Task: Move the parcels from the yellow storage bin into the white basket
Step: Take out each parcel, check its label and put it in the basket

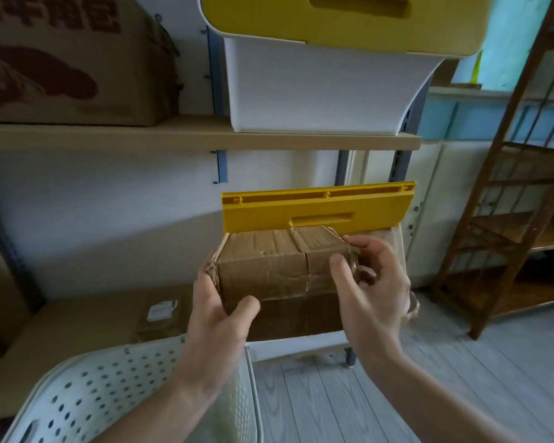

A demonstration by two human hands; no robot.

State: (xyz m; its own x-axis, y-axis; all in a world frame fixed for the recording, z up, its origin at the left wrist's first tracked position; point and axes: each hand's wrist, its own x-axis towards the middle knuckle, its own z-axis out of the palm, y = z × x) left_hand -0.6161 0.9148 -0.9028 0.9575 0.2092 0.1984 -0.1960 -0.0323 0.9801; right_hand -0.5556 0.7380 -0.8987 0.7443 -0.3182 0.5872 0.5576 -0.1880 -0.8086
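Both hands are drawing a cardboard parcel (269, 266) out from under the raised yellow bin lid (317, 211).

The left hand (218, 311) is gripping the crumpled left end, thumb beneath; the right hand (370, 282) is pinching the torn right edge. The white perforated basket (87, 394) is waiting below-left. The frayed cardboard could tear, or the parcel could catch the lid and slip.

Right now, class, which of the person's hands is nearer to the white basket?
Left. The left hand grips the cardboard parcel's left end, directly above the white basket's rim. The right hand holds the parcel's right end, farther off to the right.
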